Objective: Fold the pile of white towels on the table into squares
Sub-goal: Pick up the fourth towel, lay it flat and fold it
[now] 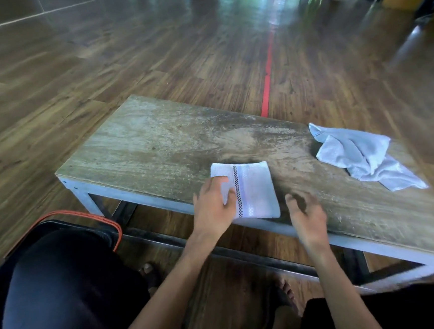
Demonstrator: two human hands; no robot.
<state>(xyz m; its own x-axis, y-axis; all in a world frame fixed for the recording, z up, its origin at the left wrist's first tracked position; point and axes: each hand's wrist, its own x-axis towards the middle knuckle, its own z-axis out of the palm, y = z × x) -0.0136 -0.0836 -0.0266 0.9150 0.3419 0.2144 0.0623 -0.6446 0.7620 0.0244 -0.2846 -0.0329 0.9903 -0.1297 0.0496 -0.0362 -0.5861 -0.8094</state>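
A folded white towel (251, 190) with a dark checked stripe lies near the front edge of the low wooden table (157, 145). My left hand (212, 207) rests on the towel's left part, fingers spread over it and thumb against the stripe. My right hand (305, 215) hovers just right of the towel over the table's front edge, fingers loosely bent, holding nothing; it looks blurred. A crumpled white towel (360, 155) lies unfolded at the table's right end.
A black bag with an orange strap (85, 221) sits on the floor at my left knee. Wooden floor with a red line (268, 74) stretches beyond the table. My sandalled feet are under the table's front rail.
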